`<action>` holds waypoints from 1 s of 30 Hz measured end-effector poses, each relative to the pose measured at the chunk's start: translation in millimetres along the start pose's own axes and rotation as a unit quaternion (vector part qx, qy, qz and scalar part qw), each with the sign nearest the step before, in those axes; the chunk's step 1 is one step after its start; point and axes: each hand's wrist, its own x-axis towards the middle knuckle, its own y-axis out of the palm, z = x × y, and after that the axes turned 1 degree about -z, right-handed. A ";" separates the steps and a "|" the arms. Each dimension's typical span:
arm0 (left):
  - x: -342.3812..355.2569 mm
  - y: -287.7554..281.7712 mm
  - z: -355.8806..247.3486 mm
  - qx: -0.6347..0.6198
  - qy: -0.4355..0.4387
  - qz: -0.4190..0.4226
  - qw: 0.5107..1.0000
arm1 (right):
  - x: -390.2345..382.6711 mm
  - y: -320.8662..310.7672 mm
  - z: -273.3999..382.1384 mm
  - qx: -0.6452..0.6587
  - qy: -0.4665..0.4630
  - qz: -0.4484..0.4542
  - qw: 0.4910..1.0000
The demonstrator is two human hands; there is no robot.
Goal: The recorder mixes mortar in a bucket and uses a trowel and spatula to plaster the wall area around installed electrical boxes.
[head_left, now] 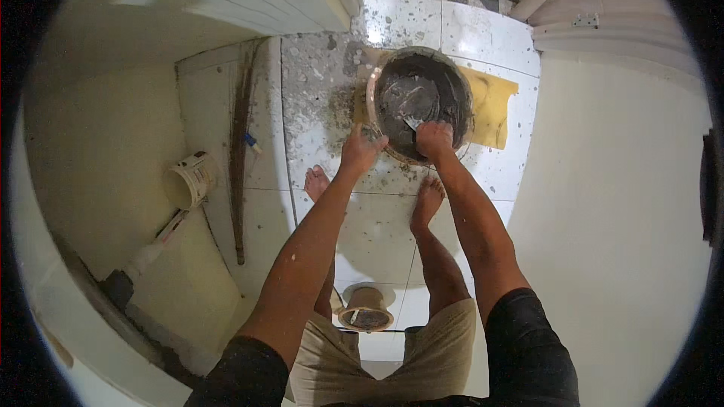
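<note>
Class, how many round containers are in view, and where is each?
3: the large bucket around the right hand, the white bucket at the picture's left, and the small container between the legs. Others may be hidden.

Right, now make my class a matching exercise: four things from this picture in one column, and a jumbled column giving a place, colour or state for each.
Things:
1. Left hand
2. Right hand
3. Sheet
4. Stick

Matches:
A. Yellow, partly under the bucket
B. Gripping a trowel
C. Long and brown, off to the left
D. Thumb at the bucket's rim

Pairs: 1-D, 2-B, 3-A, 4-C
</note>
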 end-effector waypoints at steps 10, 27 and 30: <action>2.6 40.2 -28.5 -0.119 -0.025 0.098 0.988 | -1.4 -73.2 -51.6 0.039 0.093 0.055 0.993; 22.1 34.9 -26.0 -0.114 -0.018 0.162 0.980 | 84.3 -25.1 -3.1 0.169 0.164 -0.182 0.955; 30.0 32.9 -14.0 -0.098 -0.010 0.197 0.975 | 77.1 -29.9 -15.5 0.127 0.067 -0.109 0.984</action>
